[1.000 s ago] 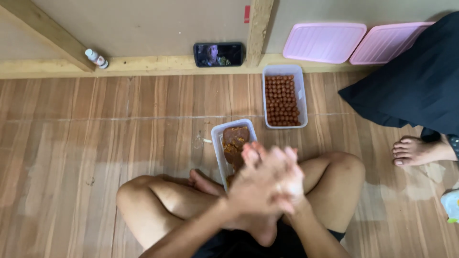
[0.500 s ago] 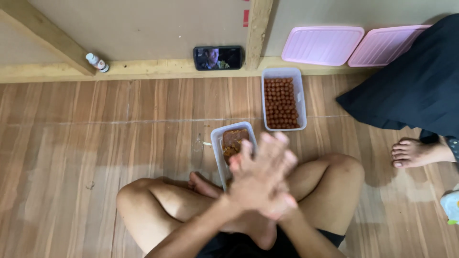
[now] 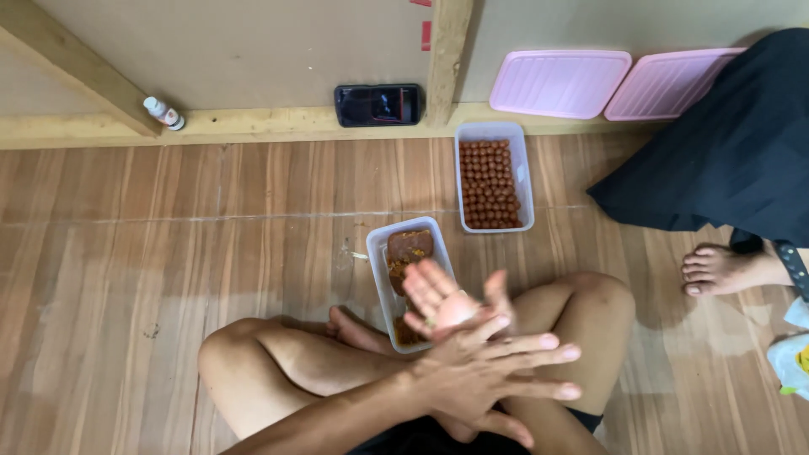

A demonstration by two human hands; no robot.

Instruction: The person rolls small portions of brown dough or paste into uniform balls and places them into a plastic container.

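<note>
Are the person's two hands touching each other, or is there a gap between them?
Touching. The head view shows the left hand laid across the right hand, palms pressed together with no gap, above the tub of brown paste.

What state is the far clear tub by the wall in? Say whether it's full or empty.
Full. The far clear tub is packed edge to edge with small brown balls, and it has no lid on.

left hand (image 3: 484,375) hides whatever lies on the right hand (image 3: 442,303) palm.
</note>
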